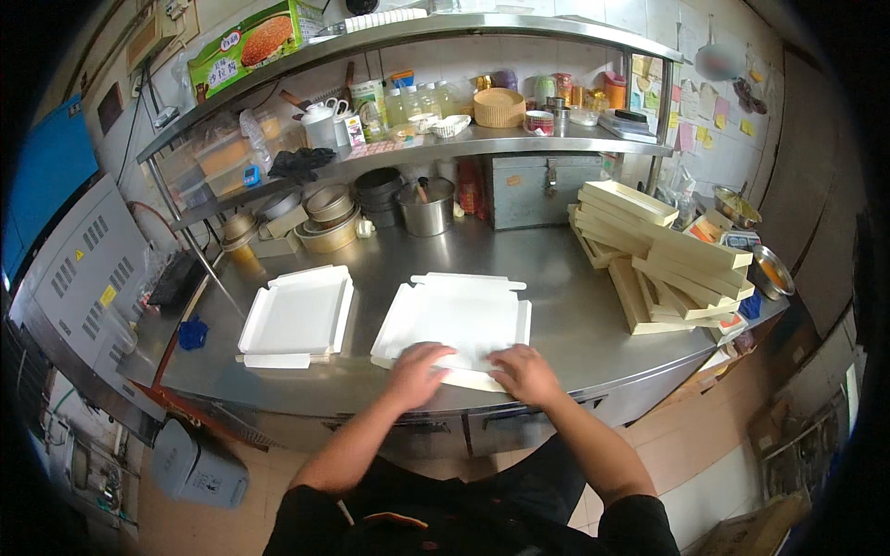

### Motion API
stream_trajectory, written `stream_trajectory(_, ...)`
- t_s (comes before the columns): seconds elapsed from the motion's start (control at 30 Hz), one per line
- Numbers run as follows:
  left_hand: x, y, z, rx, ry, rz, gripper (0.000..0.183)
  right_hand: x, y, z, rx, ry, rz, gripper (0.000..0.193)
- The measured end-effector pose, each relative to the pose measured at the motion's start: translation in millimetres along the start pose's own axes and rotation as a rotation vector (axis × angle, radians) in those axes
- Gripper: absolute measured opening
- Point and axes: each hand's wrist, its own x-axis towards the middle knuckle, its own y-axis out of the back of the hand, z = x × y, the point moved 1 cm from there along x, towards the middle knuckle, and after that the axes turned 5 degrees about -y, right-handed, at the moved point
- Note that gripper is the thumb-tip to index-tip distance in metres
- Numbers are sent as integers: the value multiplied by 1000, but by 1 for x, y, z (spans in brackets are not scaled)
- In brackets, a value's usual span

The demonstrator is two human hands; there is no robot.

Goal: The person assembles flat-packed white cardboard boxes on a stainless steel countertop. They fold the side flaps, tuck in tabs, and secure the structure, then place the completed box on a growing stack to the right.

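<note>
A partly folded white cardboard box (459, 315) lies on the steel counter in front of me, its side walls raised and its far flap spread out. My left hand (417, 374) grips the near wall toward its left corner, fingers closed over the edge. Toward the right corner of that same wall, my right hand (527, 372) is closed on the cardboard, fingertips pointing inward. The inner face of the box is plain white. To the left rests a flat stack of white box blanks (298, 315), apart from both hands.
Folded cream box trays (681, 255) lean in an untidy pile at the right. Behind are a grey metal case (533, 195), a steel pot (426, 208) and cake tins (329, 218), under a loaded shelf (371, 162). A blue crumpled cloth (192, 334) sits near the left edge.
</note>
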Motion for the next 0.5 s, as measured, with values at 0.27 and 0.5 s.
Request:
stream_trajectory(0.27, -48, 1, -36, 336, 12, -111, 38, 19, -22, -14, -153, 154, -23, 22)
stream_trajectory(0.5, -29, -2, -30, 301, 155, -25, 23, 26, -45, -33, -411, 36, 16, 22)
